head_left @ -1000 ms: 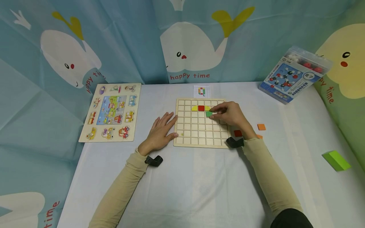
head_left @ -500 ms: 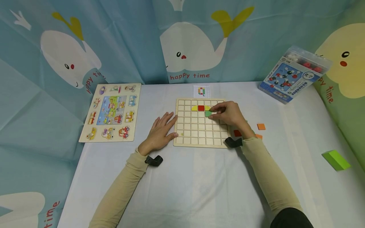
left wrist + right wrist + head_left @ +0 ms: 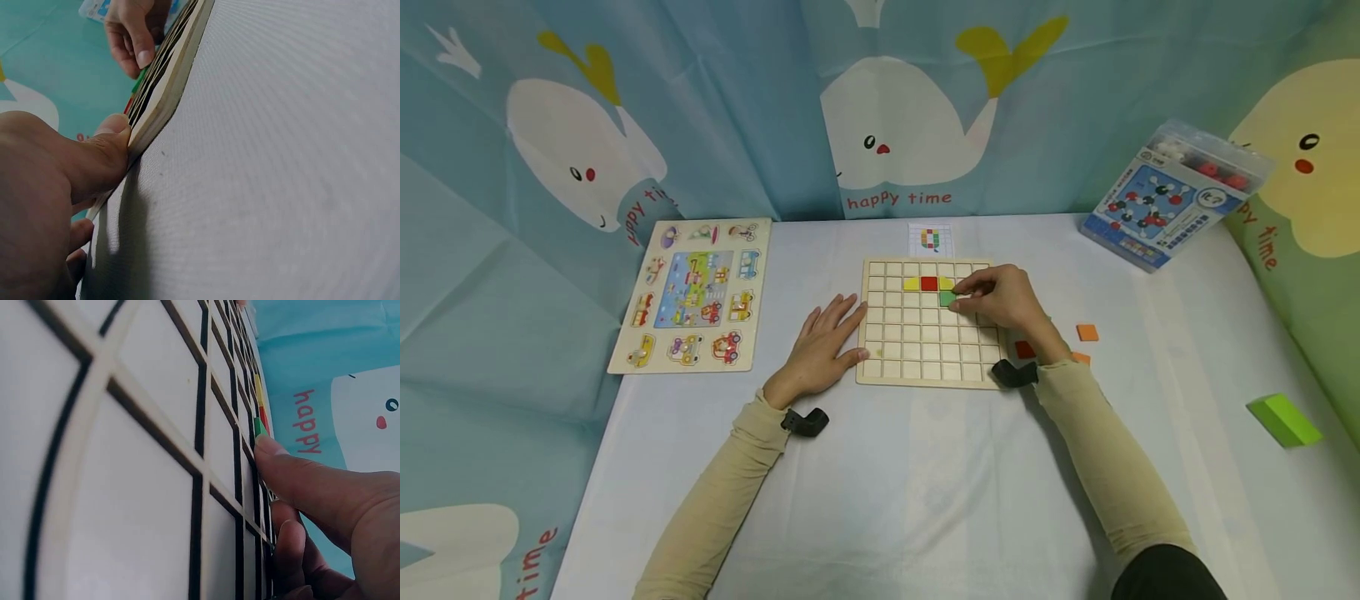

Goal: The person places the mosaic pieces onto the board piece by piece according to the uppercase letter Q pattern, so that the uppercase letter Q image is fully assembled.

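Observation:
A wooden grid board lies on the table. On it sit a red square tile and a yellow piece to its left, with another yellow piece on its right partly behind fingertips. My right hand pinches a green tile by its right side, at the cell below the right yellow piece. In the right wrist view the thumb touches the green tile. My left hand rests with fingers spread at the board's left edge; the left wrist view shows its thumb against that edge.
A small pattern card lies behind the board. Right of the board are a red tile and orange tiles. A vehicle puzzle lies left, a molecule kit box back right, a green block far right.
My right hand has shifted slightly left with the green tile, which now lies closer under the right yellow piece. My left hand stays where it was.

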`<action>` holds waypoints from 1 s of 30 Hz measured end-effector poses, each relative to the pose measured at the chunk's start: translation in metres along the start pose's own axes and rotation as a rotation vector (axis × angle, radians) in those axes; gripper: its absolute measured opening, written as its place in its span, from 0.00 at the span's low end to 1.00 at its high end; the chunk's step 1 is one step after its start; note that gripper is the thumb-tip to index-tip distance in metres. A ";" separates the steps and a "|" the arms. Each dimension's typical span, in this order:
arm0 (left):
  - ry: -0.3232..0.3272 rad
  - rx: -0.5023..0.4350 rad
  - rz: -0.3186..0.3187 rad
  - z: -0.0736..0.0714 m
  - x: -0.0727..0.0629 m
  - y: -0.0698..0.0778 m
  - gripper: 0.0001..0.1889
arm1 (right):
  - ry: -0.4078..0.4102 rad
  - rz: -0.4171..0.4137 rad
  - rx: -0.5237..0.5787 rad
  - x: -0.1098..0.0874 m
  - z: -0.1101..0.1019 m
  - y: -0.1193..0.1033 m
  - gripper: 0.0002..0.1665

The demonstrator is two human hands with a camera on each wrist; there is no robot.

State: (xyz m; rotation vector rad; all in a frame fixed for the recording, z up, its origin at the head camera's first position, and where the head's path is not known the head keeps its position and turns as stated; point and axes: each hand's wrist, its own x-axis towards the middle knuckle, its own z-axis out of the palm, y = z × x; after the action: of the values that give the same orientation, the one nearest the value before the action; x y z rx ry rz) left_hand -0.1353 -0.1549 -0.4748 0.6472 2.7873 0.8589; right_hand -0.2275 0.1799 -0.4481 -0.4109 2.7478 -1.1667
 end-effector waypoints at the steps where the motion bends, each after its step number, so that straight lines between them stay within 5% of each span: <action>1: 0.001 0.000 -0.001 0.000 0.000 0.000 0.40 | -0.001 0.003 -0.002 0.000 0.000 -0.001 0.14; 16: 0.010 -0.003 0.005 0.002 0.002 0.000 0.40 | 0.004 0.027 0.066 -0.005 -0.008 0.004 0.16; 23: 0.000 0.004 0.006 0.001 0.001 0.001 0.40 | 0.041 0.055 0.042 -0.024 -0.039 0.015 0.19; 30: 0.000 -0.002 0.001 0.001 -0.001 0.002 0.40 | -0.009 0.146 -0.081 -0.048 -0.074 0.032 0.26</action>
State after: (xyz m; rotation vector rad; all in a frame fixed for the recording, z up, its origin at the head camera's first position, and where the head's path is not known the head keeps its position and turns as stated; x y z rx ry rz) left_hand -0.1342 -0.1537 -0.4744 0.6482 2.7866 0.8615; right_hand -0.2047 0.2661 -0.4194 -0.2181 2.7704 -1.0199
